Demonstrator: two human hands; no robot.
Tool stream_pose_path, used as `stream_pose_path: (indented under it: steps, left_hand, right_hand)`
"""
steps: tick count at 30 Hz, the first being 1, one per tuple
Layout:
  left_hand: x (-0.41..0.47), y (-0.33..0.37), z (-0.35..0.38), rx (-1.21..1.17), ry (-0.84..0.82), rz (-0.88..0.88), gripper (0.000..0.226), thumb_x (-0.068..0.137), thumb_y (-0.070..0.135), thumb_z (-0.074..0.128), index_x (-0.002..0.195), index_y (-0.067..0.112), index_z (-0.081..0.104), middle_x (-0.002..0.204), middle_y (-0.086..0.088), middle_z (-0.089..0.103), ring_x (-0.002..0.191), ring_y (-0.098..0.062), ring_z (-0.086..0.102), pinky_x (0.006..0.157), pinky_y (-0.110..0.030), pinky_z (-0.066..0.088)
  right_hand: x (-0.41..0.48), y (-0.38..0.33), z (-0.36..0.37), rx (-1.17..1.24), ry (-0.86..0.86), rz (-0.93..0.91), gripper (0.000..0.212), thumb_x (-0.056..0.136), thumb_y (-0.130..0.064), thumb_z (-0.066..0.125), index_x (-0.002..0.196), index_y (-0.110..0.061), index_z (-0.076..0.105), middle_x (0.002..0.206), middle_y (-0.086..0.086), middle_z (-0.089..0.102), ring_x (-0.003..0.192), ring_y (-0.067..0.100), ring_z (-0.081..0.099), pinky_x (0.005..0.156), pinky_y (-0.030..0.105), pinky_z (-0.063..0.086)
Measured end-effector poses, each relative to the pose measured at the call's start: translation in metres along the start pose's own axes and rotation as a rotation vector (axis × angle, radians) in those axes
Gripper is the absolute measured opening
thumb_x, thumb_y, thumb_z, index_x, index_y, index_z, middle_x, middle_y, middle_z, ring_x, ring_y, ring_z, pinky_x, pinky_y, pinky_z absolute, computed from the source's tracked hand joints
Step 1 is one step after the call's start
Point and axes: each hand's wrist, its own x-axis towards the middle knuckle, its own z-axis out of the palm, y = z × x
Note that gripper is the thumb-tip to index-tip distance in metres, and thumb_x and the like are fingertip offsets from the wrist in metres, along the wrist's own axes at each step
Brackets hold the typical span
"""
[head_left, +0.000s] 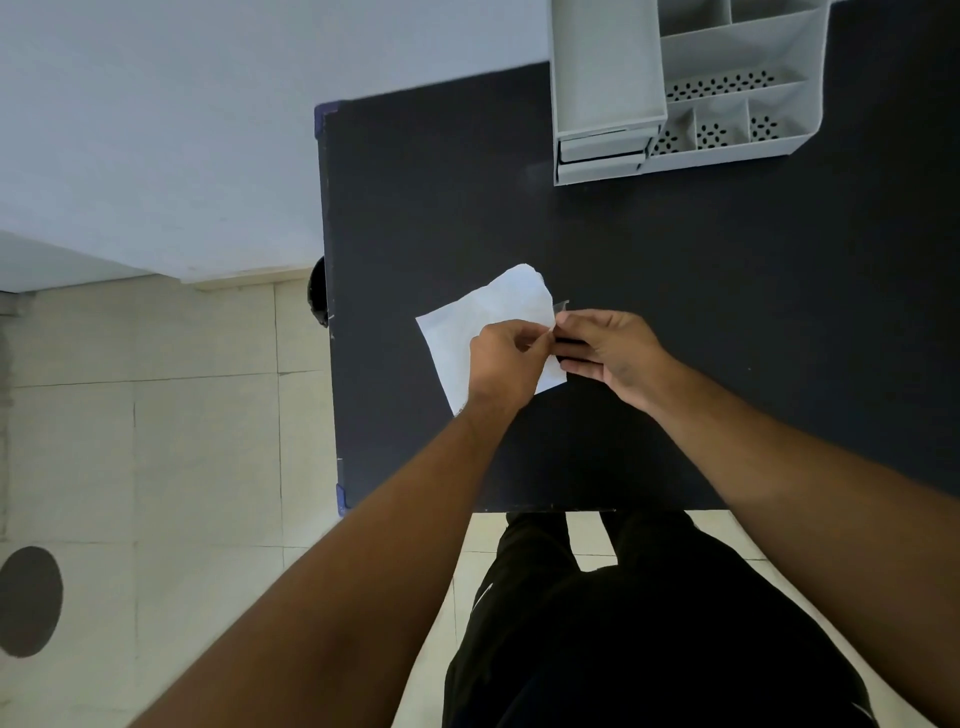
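A crumpled white sheet of paper (493, 317) lies on the black table (727, 312). My left hand (506, 361) rests over the sheet and pinches its right edge between thumb and fingertips. My right hand (615, 353) meets it at that edge, fingers curled round a small dark object (571, 344), most of which is hidden. A small clear strip (562, 306) sticks up just above the fingertips of both hands; I cannot tell which hand holds it.
A grey plastic desk organiser (685, 88) with drawers and perforated compartments stands at the table's far right. The table's left edge (328, 312) drops to a tiled floor (156, 441). A dark round thing (318, 291) sits beside that edge. My legs show below the near edge.
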Motion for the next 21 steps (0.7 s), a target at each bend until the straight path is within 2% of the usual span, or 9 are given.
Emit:
stream_pose_path:
  steps: [6, 11, 15, 18, 21]
  left_hand:
    - [0.002, -0.002, -0.006, -0.160, 0.033, -0.143, 0.007, 0.093, 0.023, 0.072, 0.093, 0.017, 0.075, 0.088, 0.007, 0.075, 0.082, -0.006, 0.070, 0.081, -0.022, 0.056]
    - [-0.001, -0.004, -0.017, -0.328, 0.089, -0.300, 0.006, 0.093, 0.025, 0.071, 0.090, 0.021, 0.073, 0.090, 0.007, 0.075, 0.081, -0.010, 0.073, 0.063, -0.026, 0.056]
    - [-0.007, 0.000, -0.015, -0.405, 0.172, -0.333, 0.010, 0.094, 0.020, 0.062, 0.086, 0.014, 0.066, 0.084, 0.006, 0.070, 0.070, -0.009, 0.070, 0.068, -0.026, 0.051]
    - [-0.015, 0.002, -0.014, -0.356, 0.161, -0.296, 0.016, 0.094, 0.019, 0.055, 0.081, 0.010, 0.057, 0.080, -0.001, 0.063, 0.064, -0.008, 0.063, 0.063, -0.022, 0.045]
    - [-0.015, 0.003, -0.018, -0.381, 0.157, -0.296, 0.019, 0.093, 0.017, 0.049, 0.076, 0.010, 0.054, 0.079, -0.001, 0.062, 0.067, -0.014, 0.061, 0.065, -0.028, 0.046]
  right_hand:
    - [0.003, 0.001, 0.002, -0.016, 0.137, -0.021, 0.013, 0.098, -0.023, 0.065, 0.105, -0.015, 0.073, 0.102, 0.003, 0.079, 0.094, 0.017, 0.076, 0.082, 0.037, 0.062]
    - [0.005, -0.004, 0.003, 0.010, 0.167, 0.027, 0.013, 0.102, -0.024, 0.059, 0.106, -0.016, 0.067, 0.103, 0.002, 0.078, 0.093, 0.018, 0.076, 0.080, 0.036, 0.061]
    - [0.008, -0.002, 0.004, 0.009, 0.253, 0.050, 0.014, 0.103, -0.025, 0.054, 0.109, -0.018, 0.065, 0.102, 0.001, 0.077, 0.090, 0.017, 0.076, 0.074, 0.034, 0.061]
    - [0.008, 0.002, 0.008, -0.200, 0.293, 0.012, 0.017, 0.104, -0.029, 0.052, 0.113, -0.019, 0.064, 0.102, 0.000, 0.074, 0.086, 0.016, 0.075, 0.070, 0.032, 0.061]
    - [0.005, 0.003, 0.008, -0.183, 0.288, 0.004, 0.019, 0.104, -0.029, 0.052, 0.113, -0.017, 0.064, 0.103, 0.002, 0.074, 0.086, 0.019, 0.075, 0.072, 0.034, 0.061]
